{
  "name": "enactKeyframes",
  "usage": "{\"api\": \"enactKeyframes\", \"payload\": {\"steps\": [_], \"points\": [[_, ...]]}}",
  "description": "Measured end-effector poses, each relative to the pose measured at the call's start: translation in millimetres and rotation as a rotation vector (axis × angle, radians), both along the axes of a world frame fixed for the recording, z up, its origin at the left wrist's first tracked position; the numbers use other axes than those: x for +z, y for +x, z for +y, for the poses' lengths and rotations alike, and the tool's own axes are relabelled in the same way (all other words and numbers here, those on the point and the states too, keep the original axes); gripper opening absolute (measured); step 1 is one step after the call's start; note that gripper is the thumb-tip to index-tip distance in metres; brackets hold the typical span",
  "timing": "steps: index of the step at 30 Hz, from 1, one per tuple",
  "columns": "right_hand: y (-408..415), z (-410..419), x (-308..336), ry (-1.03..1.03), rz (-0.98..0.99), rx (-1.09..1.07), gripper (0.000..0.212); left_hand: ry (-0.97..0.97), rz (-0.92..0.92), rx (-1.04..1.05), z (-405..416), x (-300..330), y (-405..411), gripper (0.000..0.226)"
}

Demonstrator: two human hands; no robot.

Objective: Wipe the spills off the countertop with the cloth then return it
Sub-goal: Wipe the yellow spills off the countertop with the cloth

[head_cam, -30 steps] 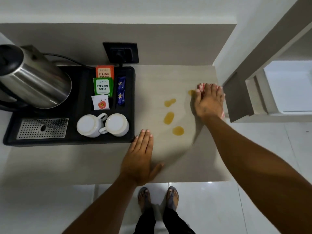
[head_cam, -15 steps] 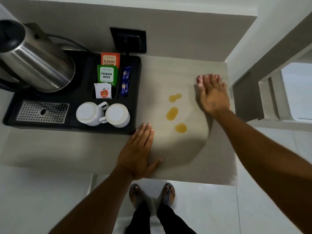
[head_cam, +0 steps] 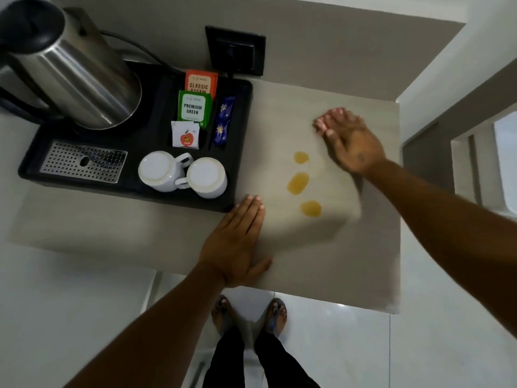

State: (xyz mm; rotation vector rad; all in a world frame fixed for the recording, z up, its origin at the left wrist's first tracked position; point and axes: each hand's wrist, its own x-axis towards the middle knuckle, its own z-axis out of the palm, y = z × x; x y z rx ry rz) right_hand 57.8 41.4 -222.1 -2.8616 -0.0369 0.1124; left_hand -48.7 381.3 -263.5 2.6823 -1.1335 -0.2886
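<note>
Three amber spills lie in a row on the beige countertop [head_cam: 321,270]: the far one [head_cam: 301,157], the middle one [head_cam: 298,183] and the near one [head_cam: 311,208]. My right hand [head_cam: 351,144] presses flat on the counter just right of the far spill. Only a pinkish edge of the cloth [head_cam: 318,126] peeks out at its fingertips; the rest is hidden beneath the palm. My left hand [head_cam: 237,242] rests flat and empty on the counter's front part, left of the spills, fingertips beside the tray corner.
A black tray [head_cam: 240,141] fills the counter's left half with a steel kettle [head_cam: 75,77], two upturned white cups [head_cam: 181,175], tea sachets [head_cam: 194,107] and a drip grate [head_cam: 84,161]. A wall socket [head_cam: 235,50] sits behind. A wall bounds the right side. My feet [head_cam: 249,315] stand below.
My right hand has slid left with the cloth, from the counter's right edge toward the spills. The small spot near that edge is gone. My left hand has stayed put.
</note>
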Motion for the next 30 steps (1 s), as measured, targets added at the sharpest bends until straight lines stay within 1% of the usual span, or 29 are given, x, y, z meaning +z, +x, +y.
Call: {"api": "enactKeyframes", "payload": {"steps": [3,4,6,8,11,13,14,16,17,19,22,24,26,28,30], "points": [[43,17,4,-0.039,-0.044,0.068,0.038,-0.014,0.026,0.009,0,0,0,0.099],[55,28,3,-0.05,-0.05,0.097,0.039,-0.016,0.027,0.012,0,1,0,0.1],[69,55,-1,-0.031,-0.022,0.152,0.048,-0.02,0.023,0.015,-2,3,0,0.101],[58,77,-2,-0.005,0.03,0.23,0.056,-0.031,0.021,0.013,-2,3,-1,0.101],[12,69,-6,0.015,0.023,0.344,0.054,-0.028,0.013,0.009,0,-1,0,0.101],[-8,42,-9,0.024,-0.026,0.309,0.05,-0.024,-0.002,0.004,1,-4,1,0.101],[-8,30,-8,0.032,-0.036,0.235,0.049,-0.028,-0.008,0.002,0,-5,1,0.102],[7,19,-6,0.045,-0.031,0.102,0.05,-0.04,-0.003,0.01,0,-5,0,0.101],[19,21,-3,0.038,-0.028,0.081,0.05,-0.045,0.005,0.008,1,-3,0,0.1],[42,38,1,0.026,-0.042,0.112,0.049,-0.047,0.018,0.012,0,0,1,0.1],[52,72,-2,0.024,-0.025,0.257,0.05,-0.024,0.036,0.023,-3,6,-1,0.101],[29,90,-8,0.022,0.002,0.337,0.047,-0.019,0.041,0.021,-3,8,-1,0.101],[-16,90,-12,0.054,0.008,0.372,0.047,-0.013,0.037,0.011,-3,11,1,0.1],[-62,73,-16,0.052,-0.014,0.397,0.048,-0.012,0.028,0.012,-2,12,0,0.099],[-84,37,-20,0.041,-0.036,0.335,0.049,-0.021,0.008,0.004,-3,8,-1,0.099]]}}
